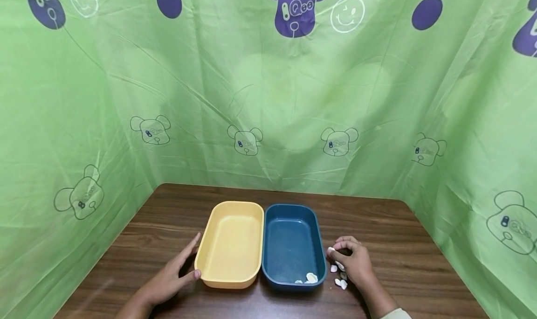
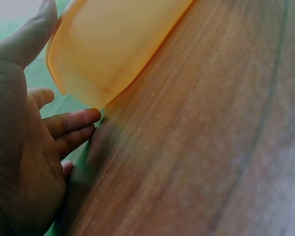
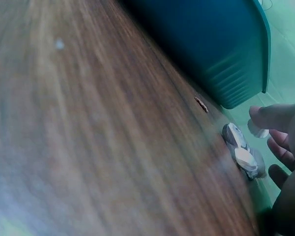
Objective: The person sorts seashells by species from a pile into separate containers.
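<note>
My right hand (image 1: 354, 261) pinches a small white shell-like piece (image 3: 258, 129) between thumb and fingers, just right of the blue tray (image 1: 289, 239). Beneath and beside that hand, several whitish and greyish pieces (image 1: 340, 283) lie on the table; their exact kind cannot be told. A few white pieces (image 1: 311, 278) sit inside the blue tray at its near right corner. My left hand (image 1: 169, 278) is beside the yellow tray (image 1: 230, 284), fingers extended along its left side, thumb at the near left rim. Nothing is held in it.
Both trays stand side by side on a dark brown wooden table (image 1: 369, 216). A green printed curtain (image 1: 289, 90) surrounds the table at the back and sides. A thin reddish-brown scrap (image 3: 201, 104) lies near the blue tray.
</note>
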